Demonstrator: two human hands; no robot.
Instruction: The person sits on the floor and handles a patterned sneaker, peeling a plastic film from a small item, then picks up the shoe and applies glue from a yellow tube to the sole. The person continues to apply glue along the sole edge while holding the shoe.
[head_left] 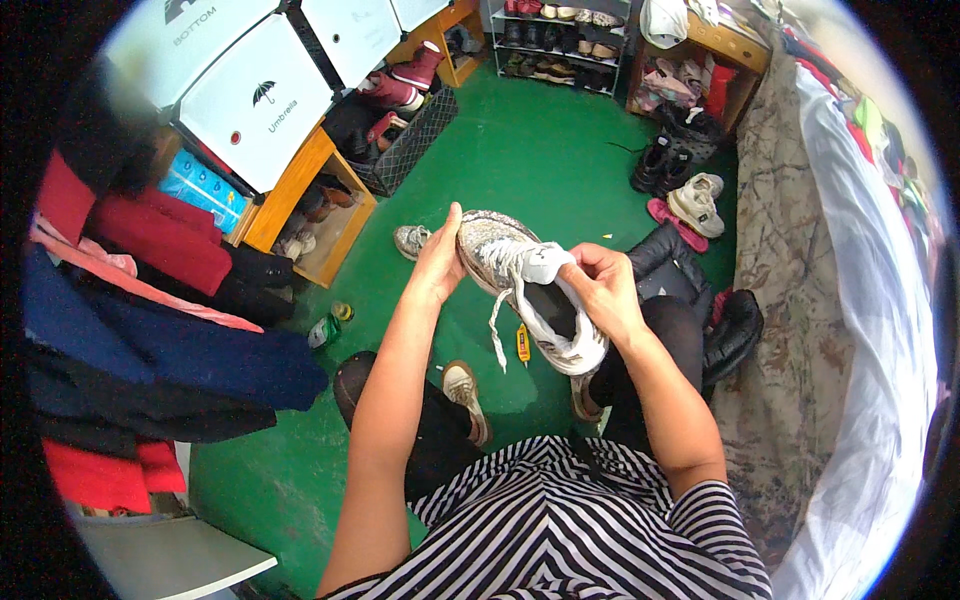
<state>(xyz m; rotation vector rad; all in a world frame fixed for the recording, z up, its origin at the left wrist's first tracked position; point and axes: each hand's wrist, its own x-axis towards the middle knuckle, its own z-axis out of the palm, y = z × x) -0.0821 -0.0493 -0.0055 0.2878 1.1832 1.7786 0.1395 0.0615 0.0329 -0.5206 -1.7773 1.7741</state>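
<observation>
I hold a worn grey-and-white speckled sneaker [483, 250] with its white laces dangling. My left hand [439, 262] is closed on its toe end, thumb along the side. My right hand [603, 292] grips the collar by the white tongue, thumb at the opening. On the green floor beyond my left hand lies a similar sneaker [411, 240]. A small yellow tube [523, 343] rests below the held shoe, and a green bottle [325, 331] is to the left.
Wooden cubbies [314, 240], a black crate of shoes [413, 150] and hanging clothes [177, 360] line the left. A shoe rack [560, 80] is at the back. Several shoes [695, 208], a black padded jacket [735, 335] and a camouflage-covered bed [780, 400] are at the right.
</observation>
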